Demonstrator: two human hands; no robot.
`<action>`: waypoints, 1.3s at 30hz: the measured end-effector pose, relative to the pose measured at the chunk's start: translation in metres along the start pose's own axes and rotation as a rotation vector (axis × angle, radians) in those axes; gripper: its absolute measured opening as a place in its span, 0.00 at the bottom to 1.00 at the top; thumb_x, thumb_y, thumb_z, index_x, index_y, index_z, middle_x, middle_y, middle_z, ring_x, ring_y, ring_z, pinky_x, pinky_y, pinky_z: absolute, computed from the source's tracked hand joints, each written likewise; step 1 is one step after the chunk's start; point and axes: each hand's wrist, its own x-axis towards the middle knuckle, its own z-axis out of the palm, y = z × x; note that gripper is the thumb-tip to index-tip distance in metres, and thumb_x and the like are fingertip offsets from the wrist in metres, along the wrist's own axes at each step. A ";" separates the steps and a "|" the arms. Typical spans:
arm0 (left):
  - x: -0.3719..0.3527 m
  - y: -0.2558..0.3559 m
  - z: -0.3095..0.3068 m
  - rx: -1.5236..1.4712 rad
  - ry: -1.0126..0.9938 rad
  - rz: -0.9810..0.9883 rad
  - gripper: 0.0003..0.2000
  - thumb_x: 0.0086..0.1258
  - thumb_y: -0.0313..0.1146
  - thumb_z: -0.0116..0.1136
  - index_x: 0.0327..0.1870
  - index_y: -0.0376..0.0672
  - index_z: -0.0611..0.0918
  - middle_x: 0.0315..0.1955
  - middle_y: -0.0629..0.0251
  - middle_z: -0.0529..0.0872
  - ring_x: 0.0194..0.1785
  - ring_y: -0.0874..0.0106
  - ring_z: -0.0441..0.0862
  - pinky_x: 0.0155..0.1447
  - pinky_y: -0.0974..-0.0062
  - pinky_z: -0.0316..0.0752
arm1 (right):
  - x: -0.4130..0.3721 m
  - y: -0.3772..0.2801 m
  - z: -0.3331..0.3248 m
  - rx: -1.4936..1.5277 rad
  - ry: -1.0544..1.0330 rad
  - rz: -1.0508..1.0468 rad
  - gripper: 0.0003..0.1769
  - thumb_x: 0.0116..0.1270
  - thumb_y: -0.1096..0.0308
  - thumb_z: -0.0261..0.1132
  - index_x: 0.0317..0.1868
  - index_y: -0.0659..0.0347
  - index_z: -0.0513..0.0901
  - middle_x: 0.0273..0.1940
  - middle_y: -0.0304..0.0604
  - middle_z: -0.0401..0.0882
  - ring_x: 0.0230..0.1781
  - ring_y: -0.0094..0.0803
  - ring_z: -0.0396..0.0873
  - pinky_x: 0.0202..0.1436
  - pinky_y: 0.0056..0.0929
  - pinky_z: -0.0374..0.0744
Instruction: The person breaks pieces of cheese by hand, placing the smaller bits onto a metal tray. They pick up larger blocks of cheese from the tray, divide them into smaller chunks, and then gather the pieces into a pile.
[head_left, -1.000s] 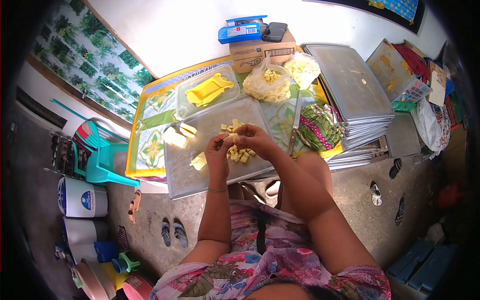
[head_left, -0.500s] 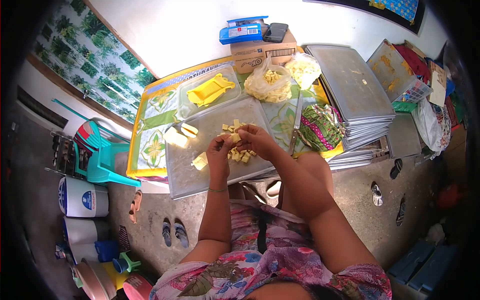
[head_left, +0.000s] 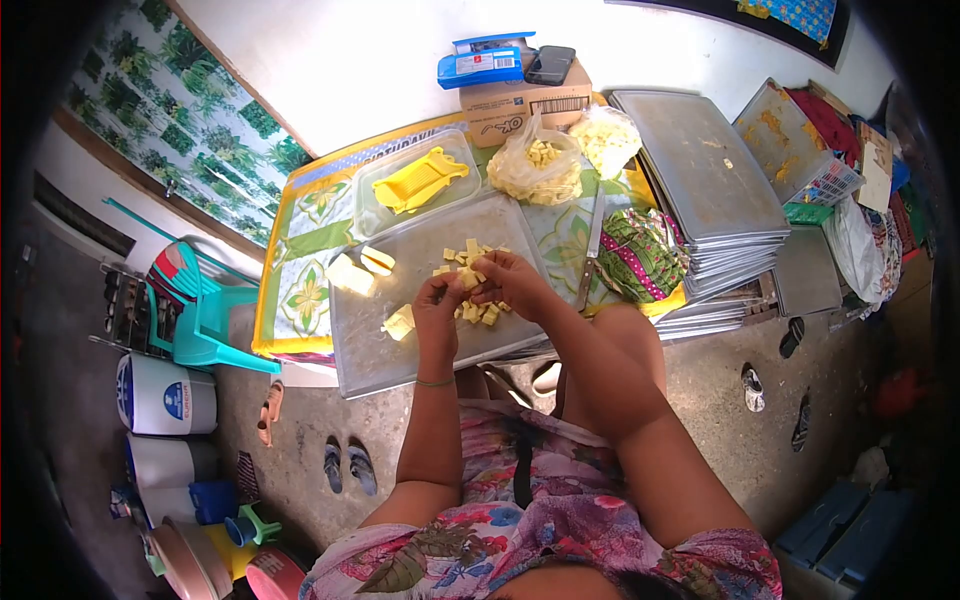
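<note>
A grey metal tray (head_left: 375, 350) lies on the table under both hands. My left hand (head_left: 438, 305) is closed, its fingertips pinching a pale yellow piece over the tray. Close against it, my right hand (head_left: 508, 280) is closed on the same yellow piece (head_left: 467, 281). Several small yellow cubes (head_left: 489, 314) lie on the tray around and below the fingers. Larger yellow blocks (head_left: 350, 275) sit at the tray's left side, and another chunk (head_left: 399, 322) is left of my left hand.
Behind the tray are a plastic container (head_left: 365, 210) with a yellow wrapper and a bag of yellow cubes (head_left: 535, 172). A knife (head_left: 593, 245) lies to the right, beside a green patterned cloth (head_left: 642, 255) and stacked trays (head_left: 700, 165). A cardboard box (head_left: 500, 112) stands at the back.
</note>
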 end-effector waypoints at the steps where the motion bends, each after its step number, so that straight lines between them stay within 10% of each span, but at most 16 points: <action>1: 0.000 0.000 0.000 0.004 -0.005 -0.002 0.07 0.67 0.27 0.58 0.42 0.34 0.79 0.38 0.61 0.82 0.40 0.73 0.81 0.47 0.74 0.80 | 0.000 0.002 0.000 -0.043 0.007 -0.013 0.11 0.64 0.68 0.63 0.44 0.62 0.73 0.37 0.42 0.77 0.32 0.28 0.80 0.38 0.28 0.83; 39: -0.002 -0.005 0.000 -0.012 -0.018 -0.045 0.10 0.66 0.25 0.58 0.46 0.32 0.79 0.37 0.60 0.83 0.37 0.73 0.82 0.43 0.77 0.79 | 0.003 0.006 -0.004 -0.058 -0.066 -0.021 0.13 0.60 0.72 0.67 0.43 0.62 0.73 0.37 0.42 0.78 0.33 0.28 0.80 0.38 0.26 0.83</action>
